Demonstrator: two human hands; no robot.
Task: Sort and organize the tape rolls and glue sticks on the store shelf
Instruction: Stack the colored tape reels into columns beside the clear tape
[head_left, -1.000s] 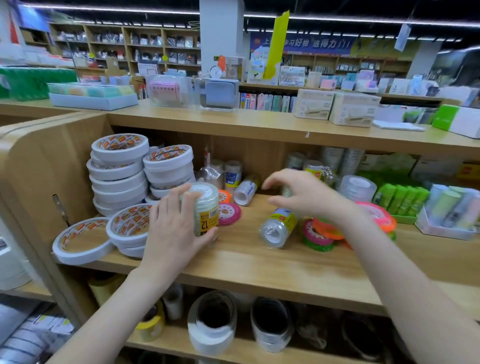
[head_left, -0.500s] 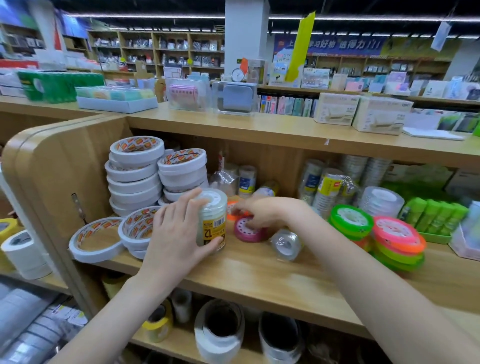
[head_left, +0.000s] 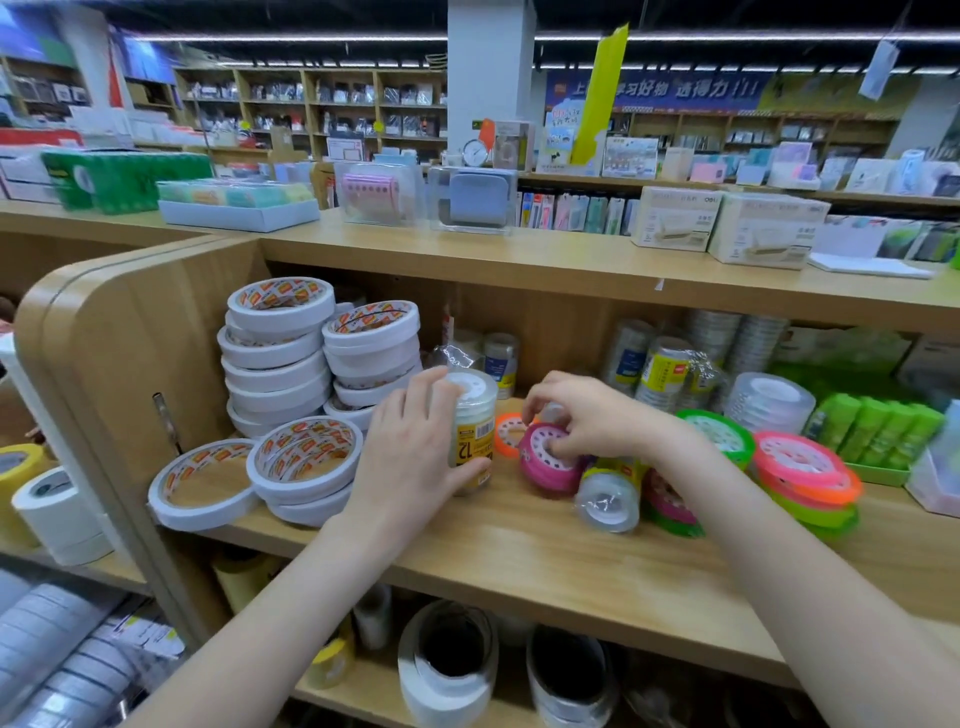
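Shelf (head_left: 519, 551) status: your left hand (head_left: 410, 457) is wrapped around the upright clear tape pack (head_left: 471, 431) with the yellow "12" label, thumb at its base, fingers curled over the side. Your right hand (head_left: 592, 415) pinches the pink tape roll (head_left: 545, 462), fingertips on its top face. An orange roll (head_left: 506, 434) sits between pack and pink roll. Another clear tape pack (head_left: 609, 493) lies on its side just right of the pink roll. White tape stacks (head_left: 317, 364) sit left, neon rolls (head_left: 800, 478) right, green glue sticks (head_left: 872, 426) far right.
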